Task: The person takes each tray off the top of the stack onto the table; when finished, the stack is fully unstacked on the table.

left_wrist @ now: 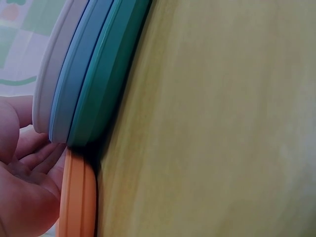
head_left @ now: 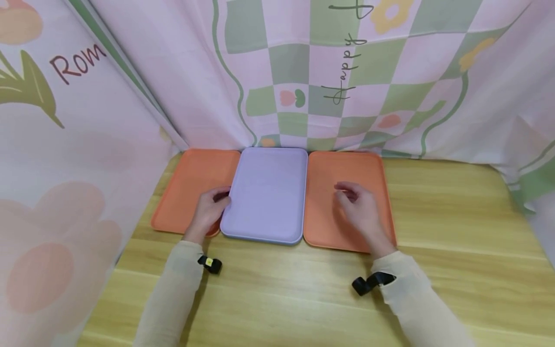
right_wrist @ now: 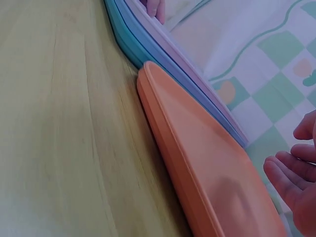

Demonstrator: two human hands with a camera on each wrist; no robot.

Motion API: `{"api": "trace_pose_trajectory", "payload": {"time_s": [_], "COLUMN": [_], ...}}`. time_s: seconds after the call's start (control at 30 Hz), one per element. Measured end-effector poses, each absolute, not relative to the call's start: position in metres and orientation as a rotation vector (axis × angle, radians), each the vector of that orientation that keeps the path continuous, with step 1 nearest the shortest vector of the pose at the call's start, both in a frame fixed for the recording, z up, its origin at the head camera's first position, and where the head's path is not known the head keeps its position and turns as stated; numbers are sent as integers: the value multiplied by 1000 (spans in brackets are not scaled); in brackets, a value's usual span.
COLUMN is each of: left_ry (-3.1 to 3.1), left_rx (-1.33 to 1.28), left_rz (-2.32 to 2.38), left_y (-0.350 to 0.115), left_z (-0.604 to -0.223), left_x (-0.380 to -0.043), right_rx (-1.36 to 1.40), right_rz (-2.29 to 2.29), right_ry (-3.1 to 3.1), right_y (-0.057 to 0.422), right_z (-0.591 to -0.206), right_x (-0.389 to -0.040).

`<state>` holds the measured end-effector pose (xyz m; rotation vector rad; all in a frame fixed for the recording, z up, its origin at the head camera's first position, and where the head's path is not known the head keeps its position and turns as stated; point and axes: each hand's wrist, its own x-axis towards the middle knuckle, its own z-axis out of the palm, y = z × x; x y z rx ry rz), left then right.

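A lavender tray (head_left: pixel 270 193) tops a stack in the middle, with a blue tray (left_wrist: pixel 79 74) and a green tray (left_wrist: pixel 106 74) under it. At the stack's left edge, my left hand (head_left: pixel 211 210) grips the lavender tray's rim. Its thumb reaches over the rim and its other fingers lie against the stack's side. My right hand (head_left: pixel 361 210) hovers above the right orange tray (head_left: pixel 323 226), fingers loosely bent and holding nothing. The left orange tray (head_left: pixel 186 193) lies partly beneath my left hand.
All the trays lie on a wood-grain table (head_left: pixel 277 294). A patterned curtain (head_left: pixel 290 62) hangs right behind them, and another printed cloth (head_left: pixel 78 159) borders the left side. Bare wood (head_left: pixel 459 217) extends right of the right orange tray.
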<state>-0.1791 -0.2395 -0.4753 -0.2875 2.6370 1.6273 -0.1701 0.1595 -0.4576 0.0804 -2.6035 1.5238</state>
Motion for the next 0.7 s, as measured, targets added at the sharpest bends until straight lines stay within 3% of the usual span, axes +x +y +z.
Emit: {"api": "trace_pose_trajectory", "payload": {"time_s": [0.7], "left_ry": [2629], "left_rx": [-304], "left_rz": [1602], "left_y": [-240], "left_z": [-475], "left_x": [-180], "right_rx": [137], "right_rz": [1634], "right_ry": [-2646], "right_y": [109], "right_z": [-467], "right_x": [-187]}}
